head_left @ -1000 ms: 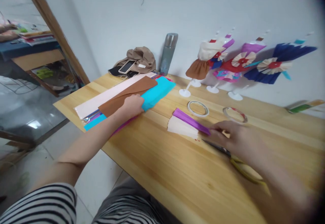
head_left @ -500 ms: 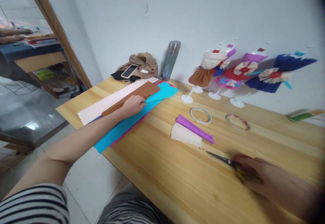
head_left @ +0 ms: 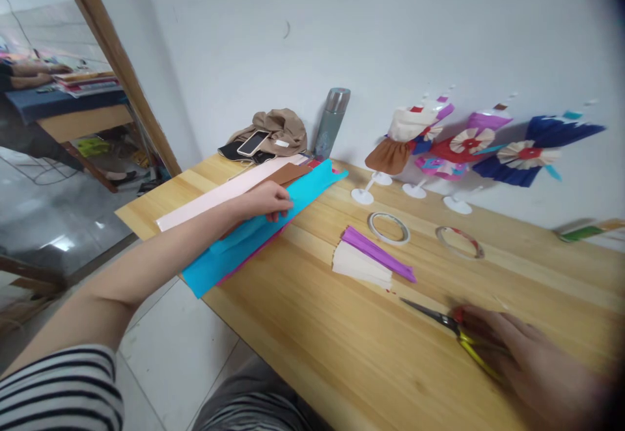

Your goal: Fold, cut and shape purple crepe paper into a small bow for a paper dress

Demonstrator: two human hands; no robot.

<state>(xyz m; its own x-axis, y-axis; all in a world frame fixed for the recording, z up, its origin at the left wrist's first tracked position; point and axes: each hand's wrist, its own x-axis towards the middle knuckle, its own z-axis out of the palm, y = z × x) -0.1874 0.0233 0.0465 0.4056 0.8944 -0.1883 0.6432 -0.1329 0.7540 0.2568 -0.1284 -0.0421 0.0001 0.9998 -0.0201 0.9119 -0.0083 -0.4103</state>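
Observation:
My left hand [head_left: 266,200] is closed on the edge of a turquoise paper sheet [head_left: 293,203], which lies across a stack of pink [head_left: 215,198] and brown [head_left: 287,174] sheets at the table's left end. My right hand [head_left: 527,359] rests over the yellow handles of scissors [head_left: 439,319] near the table's front right; its fingers curl round the handles. A pleated cream and purple paper fan [head_left: 368,262] lies between the two hands.
Two tape rings [head_left: 388,227] [head_left: 459,241] lie behind the fan. Paper dress figures on white stands [head_left: 400,138] line the wall, beside a grey flask [head_left: 331,125], a beige cloth and a phone [head_left: 252,142]. The table's edge [head_left: 146,222] drops to a tiled floor.
My left hand pulled the turquoise sheet out of the stack toward me, so it overhangs the table edge. My right hand left the fan and came down on the scissors.

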